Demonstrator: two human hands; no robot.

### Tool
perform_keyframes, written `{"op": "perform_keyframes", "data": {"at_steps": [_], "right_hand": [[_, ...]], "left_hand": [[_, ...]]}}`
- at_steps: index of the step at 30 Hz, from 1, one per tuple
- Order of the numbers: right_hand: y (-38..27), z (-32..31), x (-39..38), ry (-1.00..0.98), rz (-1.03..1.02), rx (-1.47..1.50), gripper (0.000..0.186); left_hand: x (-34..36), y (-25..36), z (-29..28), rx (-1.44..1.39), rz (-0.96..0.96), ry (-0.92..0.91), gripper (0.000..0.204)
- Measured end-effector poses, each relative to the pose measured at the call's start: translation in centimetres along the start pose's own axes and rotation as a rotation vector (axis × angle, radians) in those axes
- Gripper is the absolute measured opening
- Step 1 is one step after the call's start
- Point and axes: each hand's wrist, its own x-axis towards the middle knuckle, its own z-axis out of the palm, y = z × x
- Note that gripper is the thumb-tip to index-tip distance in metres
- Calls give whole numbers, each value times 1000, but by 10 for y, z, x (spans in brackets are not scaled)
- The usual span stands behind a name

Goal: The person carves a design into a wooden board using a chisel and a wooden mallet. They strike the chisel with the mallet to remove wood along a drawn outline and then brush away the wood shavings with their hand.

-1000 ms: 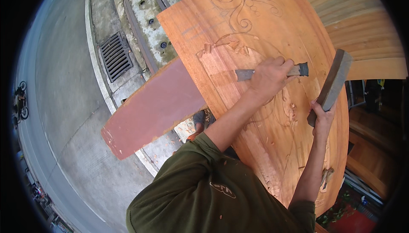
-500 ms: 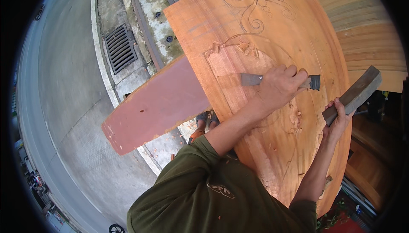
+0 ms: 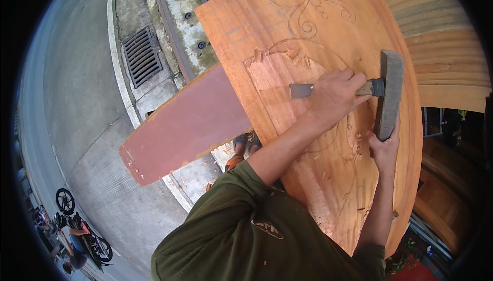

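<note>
A broad orange-brown wooden panel (image 3: 318, 34) carries pencilled scrolls, carved recesses and curled shavings. My left hand (image 3: 336, 93) is closed around a flat chisel (image 3: 301, 91), whose blade points left over the pale carved area. Dark tape wraps the handle's right end. My right hand (image 3: 385, 142) grips a long grey block-like mallet (image 3: 389, 88), held upright in the picture with its side at the chisel's taped end; whether they touch exactly is hard to tell. A reddish-brown board (image 3: 182, 127) sticks out to the left beneath the panel.
More wooden panels (image 3: 441, 60) stand at right, above dark stacked timber. At left are a concrete road (image 3: 77, 75) and drain grate (image 3: 143, 57). A motorcycle (image 3: 90, 240) with a rider is on the road at lower left. My sandalled feet (image 3: 240, 142) show below the panel.
The mallet swung out rightward, then came back left to the chisel's end, turning more upright. My left hand shifted only slightly. A motorcycle and rider have come into view at lower left.
</note>
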Motion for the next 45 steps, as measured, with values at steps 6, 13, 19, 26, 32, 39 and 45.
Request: {"op": "perform_keyframes", "data": {"at_steps": [6, 13, 19, 26, 32, 39, 45], "right_hand": [[-4, -28, 36, 146, 133, 189, 54], [8, -13, 5, -175, -13, -342, 90], [-18, -16, 37, 419, 121, 417, 61], [4, -13, 11, -57, -96, -240, 56], [-9, 8, 14, 219, 118, 238, 78], [-9, -27, 24, -21, 74, -211, 81], [-26, 29, -6, -131, 81, -207, 77]], "left_hand": [[-1, -4, 5, 33, 8, -25, 40], [-4, -4, 7, 63, -14, -41, 38], [-6, -8, 13, 92, -8, -47, 38], [-5, -7, 5, 96, -11, -32, 40], [-3, -9, 7, 108, -12, 31, 42], [1, -9, 0, 114, -23, 70, 42], [1, -13, -2, 98, -31, 95, 42]]}}
